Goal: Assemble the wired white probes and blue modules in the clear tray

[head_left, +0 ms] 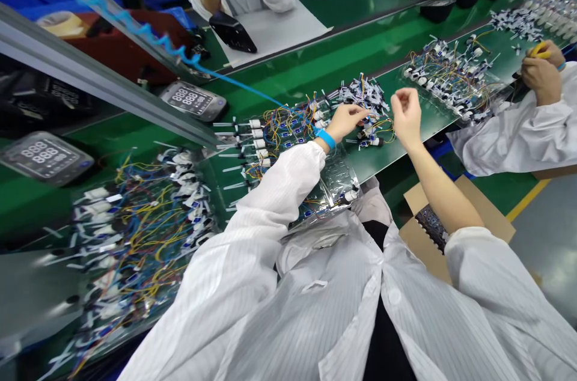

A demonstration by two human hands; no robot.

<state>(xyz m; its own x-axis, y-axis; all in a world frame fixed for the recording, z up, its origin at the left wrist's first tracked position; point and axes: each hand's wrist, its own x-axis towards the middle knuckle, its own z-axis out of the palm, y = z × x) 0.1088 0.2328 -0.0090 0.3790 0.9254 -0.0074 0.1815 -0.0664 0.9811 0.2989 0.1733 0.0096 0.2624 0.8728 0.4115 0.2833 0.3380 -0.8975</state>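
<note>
My left hand (346, 124), with a blue band at the wrist, reaches over the green bench with thumb and fingers pinched together. What they hold, if anything, is too small to make out. Just right of it, my right hand (407, 118) is raised with its fingers curled closed, their contents hidden. Behind the left hand lies a pile of small white and grey strips (363, 92). Below the hands rests a wired part (370, 142) with a white cylinder and thin coloured wires. Left of my left hand, rows of similar wired assemblies (283, 128) lie on clear plastic.
More wired assemblies (148, 231) cover the bench at left, and another batch (455, 77) lies at right. Grey display units (193, 100) stand by a metal post. A coiled blue hose (166, 44) crosses above. A cardboard box (478, 207) sits below. Co-workers' hands (543, 74) are nearby.
</note>
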